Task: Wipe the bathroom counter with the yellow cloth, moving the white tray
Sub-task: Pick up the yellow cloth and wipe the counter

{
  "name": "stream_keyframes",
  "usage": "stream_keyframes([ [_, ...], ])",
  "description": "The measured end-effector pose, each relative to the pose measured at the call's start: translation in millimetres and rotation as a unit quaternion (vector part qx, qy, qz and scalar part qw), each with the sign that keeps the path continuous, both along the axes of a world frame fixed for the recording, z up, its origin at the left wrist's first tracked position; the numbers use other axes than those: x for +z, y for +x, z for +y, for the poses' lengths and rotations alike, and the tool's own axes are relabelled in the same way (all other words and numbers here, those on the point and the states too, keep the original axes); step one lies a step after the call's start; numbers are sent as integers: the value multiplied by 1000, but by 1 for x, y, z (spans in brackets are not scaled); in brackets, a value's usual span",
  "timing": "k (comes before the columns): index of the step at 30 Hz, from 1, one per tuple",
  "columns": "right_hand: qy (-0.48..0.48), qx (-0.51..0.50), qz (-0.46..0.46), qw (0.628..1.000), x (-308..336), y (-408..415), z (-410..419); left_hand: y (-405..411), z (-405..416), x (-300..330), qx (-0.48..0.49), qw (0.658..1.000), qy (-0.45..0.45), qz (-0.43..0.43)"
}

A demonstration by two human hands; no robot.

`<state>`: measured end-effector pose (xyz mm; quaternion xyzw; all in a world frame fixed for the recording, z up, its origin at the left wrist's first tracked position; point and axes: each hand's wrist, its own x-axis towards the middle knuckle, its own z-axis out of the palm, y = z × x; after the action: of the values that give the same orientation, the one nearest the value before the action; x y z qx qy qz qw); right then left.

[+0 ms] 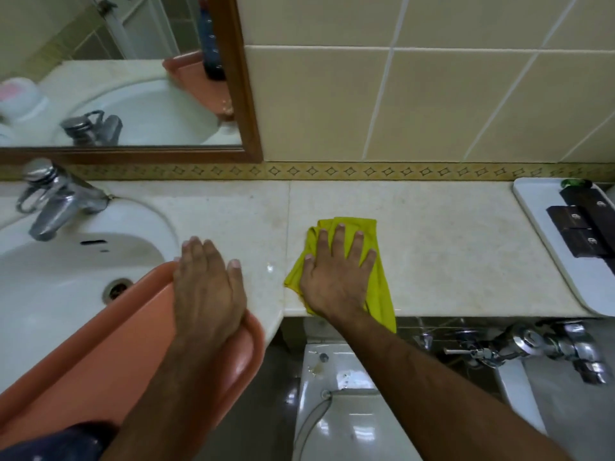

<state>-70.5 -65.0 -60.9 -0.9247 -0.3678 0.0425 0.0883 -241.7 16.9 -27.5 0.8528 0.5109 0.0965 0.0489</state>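
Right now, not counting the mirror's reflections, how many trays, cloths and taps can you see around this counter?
Trays: 2, the white tray and the orange tray
Cloths: 1, the yellow cloth under the right hand
Taps: 1, the tap at the sink
Total: 4

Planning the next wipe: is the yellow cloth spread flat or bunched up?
Bunched. The yellow cloth lies crumpled in folds under the flat right hand on the counter, one end hanging over the front edge.
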Motion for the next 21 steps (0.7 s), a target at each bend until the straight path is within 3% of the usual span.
stream_keyframes([
  [6, 6, 138, -20, 990, 0, -33, 49, -20, -11, -24, 6, 999, 28, -20],
  [13, 10, 365, -47, 930, 1, -38, 20, -19, -9, -26, 14, 999, 28, -10],
  [21, -1, 428, -46, 903, 3, -35, -18, -19, -9, -19, 13, 999, 6, -35],
])
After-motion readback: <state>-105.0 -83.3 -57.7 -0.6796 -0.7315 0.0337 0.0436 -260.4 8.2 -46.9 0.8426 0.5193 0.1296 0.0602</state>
